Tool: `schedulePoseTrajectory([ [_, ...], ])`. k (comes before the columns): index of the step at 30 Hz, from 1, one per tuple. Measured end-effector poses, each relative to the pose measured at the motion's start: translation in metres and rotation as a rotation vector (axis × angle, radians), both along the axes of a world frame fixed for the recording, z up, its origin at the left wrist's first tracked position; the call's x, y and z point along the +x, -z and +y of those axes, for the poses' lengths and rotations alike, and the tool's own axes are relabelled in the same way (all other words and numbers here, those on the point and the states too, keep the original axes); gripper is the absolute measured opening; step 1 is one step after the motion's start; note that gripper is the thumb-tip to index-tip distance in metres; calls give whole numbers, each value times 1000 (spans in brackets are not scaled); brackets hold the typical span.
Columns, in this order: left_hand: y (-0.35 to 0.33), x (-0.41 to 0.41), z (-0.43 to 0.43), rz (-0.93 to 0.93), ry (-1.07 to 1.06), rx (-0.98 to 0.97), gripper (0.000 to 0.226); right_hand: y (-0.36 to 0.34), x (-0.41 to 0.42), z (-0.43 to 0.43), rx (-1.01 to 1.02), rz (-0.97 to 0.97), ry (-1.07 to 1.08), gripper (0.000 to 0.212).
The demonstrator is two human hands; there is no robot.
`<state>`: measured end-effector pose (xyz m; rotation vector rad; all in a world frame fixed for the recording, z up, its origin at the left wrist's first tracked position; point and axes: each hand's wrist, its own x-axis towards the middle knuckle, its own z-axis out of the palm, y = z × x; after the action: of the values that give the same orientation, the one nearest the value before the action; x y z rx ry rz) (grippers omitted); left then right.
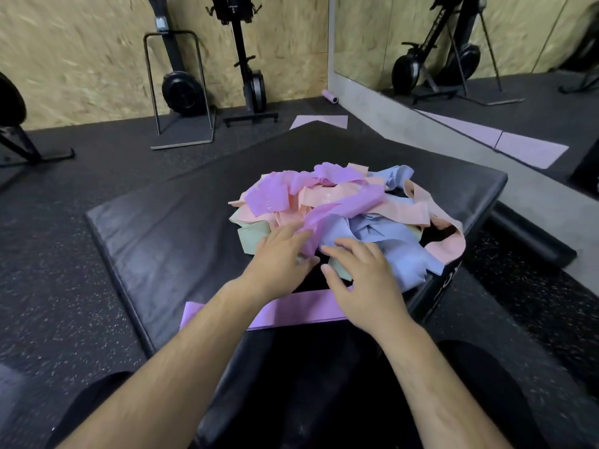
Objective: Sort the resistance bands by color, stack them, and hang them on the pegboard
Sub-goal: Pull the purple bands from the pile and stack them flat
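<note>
A person sits close to a big black padded box (168, 228) on the gym floor (64, 254). On the far right part of the box lies a messy heap of stretchy resistance bands (402, 212). Purple, peach, blue and pale green ones are all mixed up, so no colour can be stacked yet.

The left hand (278, 257) is at the near edge of the heap. Its fingers and thumb pinch the end of a long twisted purple band (343, 205) that runs up over the top of the heap. It likely holds the end because that is the easy way to pull one band free.

The right hand (366, 283) lies just beside it, fingers spread and gripping nothing. It rests on the soft blue bands (382, 234) and a bit of pale green band (342, 270), most likely to keep them down so they do not come along with the purple one.

One flat purple band (291, 311) lies alone near the person, apart from the heap. It looks like the start of the purple stack, and the pinched band probably goes on top of it.

The sorting has only just begun. No pegboard can be seen from here.
</note>
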<state>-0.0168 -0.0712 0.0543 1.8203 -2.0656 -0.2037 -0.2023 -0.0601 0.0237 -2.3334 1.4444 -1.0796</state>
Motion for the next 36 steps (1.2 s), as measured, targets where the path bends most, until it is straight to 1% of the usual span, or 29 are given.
schedulePoseTrajectory([
  [2, -2, -2, 1, 18, 1, -19, 46, 1, 1, -1, 7, 11, -1, 43],
  [4, -5, -1, 6, 76, 25, -73, 34, 1, 2, -1, 7, 10, -5, 39],
  [6, -7, -1, 14, 167, 41, -130, 24, 0, 2, -1, 21, -8, -25, 37],
  [8, -17, -2, 21, 280, 40, -142, 22, -3, 4, 0, 54, -70, -66, 43],
  [10, -32, -6, 29, 398, 41, -111, 25, -10, 9, 1, 97, -166, -101, 49],
  [11, -41, -7, 32, 453, 46, -97, 27, -16, 11, 3, 122, -224, -107, 48],
  [14, -70, -10, 40, 566, 56, -98, 31, -42, 15, 7, 171, -429, -89, 37],
  [16, -93, -11, 42, 615, 66, -113, 33, -66, 16, 8, 145, -540, -108, 35],
  [19, -133, -10, 45, 719, 162, -149, 46, -111, 15, 9, 105, -633, -174, 34],
  [21, -157, -9, 48, 746, 198, -164, 57, -144, 12, 10, 108, -687, -225, 33],
  [24, -187, -8, 53, 815, 228, -187, 60, -189, 8, 12, 129, -742, -284, 34],
  [26, -201, -6, 57, 855, 224, -222, 56, -215, 6, 15, 178, -759, -317, 32],
  [28, -211, -5, 63, 859, 198, -264, 46, -234, 6, 17, 182, -752, -328, 25],
  [32, -226, -5, 76, 807, 121, -372, 19, -259, 6, 26, 147, -706, -327, 14],
  [36, -241, -4, 86, 771, 99, -459, 3, -274, 9, 39, 150, -719, -396, 12],
])
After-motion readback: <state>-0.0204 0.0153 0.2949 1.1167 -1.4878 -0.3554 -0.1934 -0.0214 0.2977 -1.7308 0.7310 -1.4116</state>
